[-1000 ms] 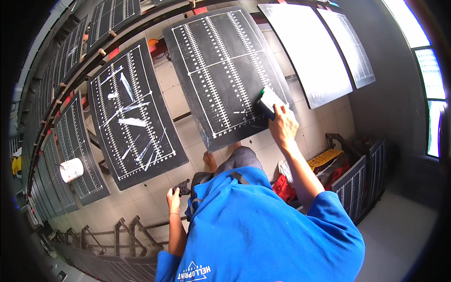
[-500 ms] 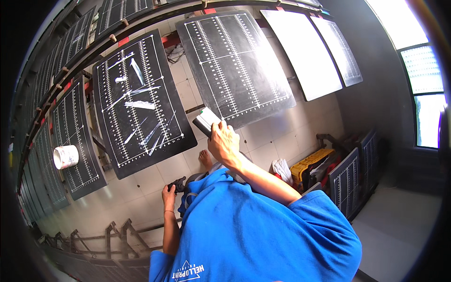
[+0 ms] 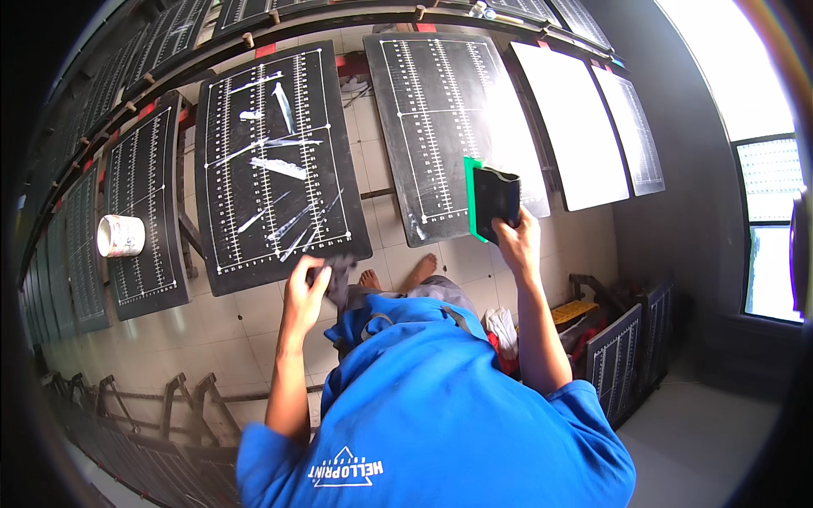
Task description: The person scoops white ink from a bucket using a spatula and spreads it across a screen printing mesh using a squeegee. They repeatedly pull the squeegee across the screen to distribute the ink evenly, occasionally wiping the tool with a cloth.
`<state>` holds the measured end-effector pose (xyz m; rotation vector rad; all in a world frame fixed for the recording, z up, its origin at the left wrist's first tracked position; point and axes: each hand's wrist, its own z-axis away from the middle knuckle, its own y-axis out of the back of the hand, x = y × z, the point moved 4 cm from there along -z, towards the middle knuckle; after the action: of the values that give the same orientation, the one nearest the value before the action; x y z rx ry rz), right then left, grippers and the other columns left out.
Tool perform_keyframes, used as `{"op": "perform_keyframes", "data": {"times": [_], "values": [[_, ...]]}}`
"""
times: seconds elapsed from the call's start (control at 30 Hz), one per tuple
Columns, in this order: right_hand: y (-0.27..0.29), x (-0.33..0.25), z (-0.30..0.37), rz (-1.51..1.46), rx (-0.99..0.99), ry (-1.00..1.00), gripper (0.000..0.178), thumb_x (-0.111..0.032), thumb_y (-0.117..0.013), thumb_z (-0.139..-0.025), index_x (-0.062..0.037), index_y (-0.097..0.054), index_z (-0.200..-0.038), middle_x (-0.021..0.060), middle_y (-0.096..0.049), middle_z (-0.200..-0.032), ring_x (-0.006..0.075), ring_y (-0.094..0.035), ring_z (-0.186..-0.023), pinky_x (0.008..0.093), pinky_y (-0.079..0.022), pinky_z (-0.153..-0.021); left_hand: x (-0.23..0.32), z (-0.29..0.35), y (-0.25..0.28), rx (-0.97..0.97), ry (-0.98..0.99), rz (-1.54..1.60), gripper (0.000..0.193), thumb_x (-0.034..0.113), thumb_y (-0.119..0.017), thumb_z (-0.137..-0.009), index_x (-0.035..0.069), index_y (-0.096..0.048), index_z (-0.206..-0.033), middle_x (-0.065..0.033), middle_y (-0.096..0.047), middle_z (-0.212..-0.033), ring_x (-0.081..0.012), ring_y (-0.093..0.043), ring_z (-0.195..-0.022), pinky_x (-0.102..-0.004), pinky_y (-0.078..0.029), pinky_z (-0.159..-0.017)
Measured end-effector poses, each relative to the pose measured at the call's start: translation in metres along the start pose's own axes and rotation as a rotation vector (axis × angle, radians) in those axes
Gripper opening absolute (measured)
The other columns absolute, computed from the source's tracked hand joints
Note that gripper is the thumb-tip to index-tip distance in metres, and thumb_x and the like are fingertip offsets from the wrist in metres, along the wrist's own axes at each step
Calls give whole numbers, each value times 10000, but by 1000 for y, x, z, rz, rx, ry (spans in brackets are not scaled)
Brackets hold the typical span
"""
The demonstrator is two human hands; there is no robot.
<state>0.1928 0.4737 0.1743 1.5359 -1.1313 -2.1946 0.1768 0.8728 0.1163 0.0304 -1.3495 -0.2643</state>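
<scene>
My right hand (image 3: pixel 521 241) grips a squeegee with a black, channelled body (image 3: pixel 496 196) and a green blade edge (image 3: pixel 472 199). It is held upright over the near right part of a black ruled board (image 3: pixel 428 140). In my left hand (image 3: pixel 302 292), a crumpled dark rag (image 3: pixel 340 279) is pinched, close to the near edge of another ruled board (image 3: pixel 275 182). White smears and streaks lie across that second board's surface.
A white, stained tub (image 3: pixel 120 235) stands on a ruled board (image 3: pixel 144 212) at left. Farther right are a white board (image 3: pixel 569 127) and a smaller ruled one (image 3: pixel 628 131). A dark rail (image 3: pixel 339 27) runs behind. Boards (image 3: pixel 614 360) lean beside a yellow item (image 3: pixel 573 311) at lower right.
My right hand has swung right with the squeegee, turning its green edge left. My left hand has risen forward with the rag toward the smeared board. The view has shifted slightly.
</scene>
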Motion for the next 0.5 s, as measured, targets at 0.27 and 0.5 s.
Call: {"op": "perform_keyframes", "data": {"times": [0.27, 0.5], "values": [[-81, -42, -42, 411, -52, 834, 375, -45, -656, -760, -98, -683, -1130, 48, -681, -1166, 241, -626, -1108, 362, -487, -940, 112, -128, -28, 304, -405, -67, 214, 204, -665, -959, 16, -579, -1011, -8, -545, -859, -96, -483, -782, -263, -431, -735], [-70, 11, -15, 452, -304, 977, 415, -27, -598, -772, -93, -669, -1175, 38, -676, -1169, 231, -625, -1089, 364, -501, -910, 80, -66, -52, 647, -225, -61, 261, 192, -671, -963, -10, -548, -1073, -11, -522, -892, -97, -469, -809, -258, -435, -760]]}}
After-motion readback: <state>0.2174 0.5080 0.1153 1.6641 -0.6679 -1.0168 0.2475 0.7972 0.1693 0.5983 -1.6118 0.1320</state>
